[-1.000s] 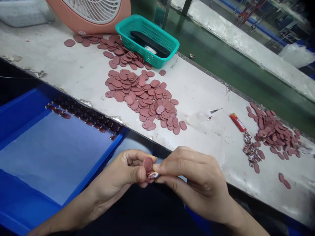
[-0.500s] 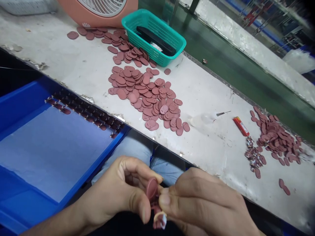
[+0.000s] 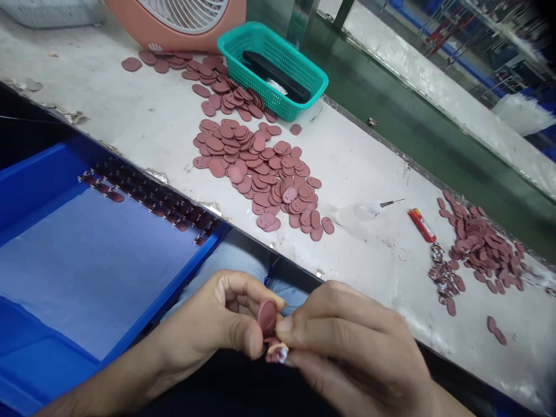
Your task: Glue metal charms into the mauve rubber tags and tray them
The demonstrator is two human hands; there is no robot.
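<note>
Close to my body, below the bench edge, both hands meet around one small part. My left hand (image 3: 226,318) pinches a reddish-brown oval disc (image 3: 266,317) between thumb and fingers. From the right, my right hand (image 3: 347,336) presses thumb and fingertips together at the disc's edge. Just under the disc hangs a small figure-like piece (image 3: 277,352) in reddish brown, white and yellow; its join to the disc is partly hidden by my fingers. Whatever sits between my right fingertips is too covered to make out.
Oval discs (image 3: 260,168) lie heaped mid-bench, with another disc pile (image 3: 486,246) at right beside small figure pieces (image 3: 443,278). A red box (image 3: 422,225), thin pointed tool (image 3: 392,202), green basket (image 3: 319,87) and fan (image 3: 130,23) stand around. A blue tray (image 3: 174,289) holds rows of finished-looking parts (image 3: 152,202).
Both hands have risen slightly with the disc and small figure piece. The figure piece now sits closer beneath the disc. The view has shifted a little.
</note>
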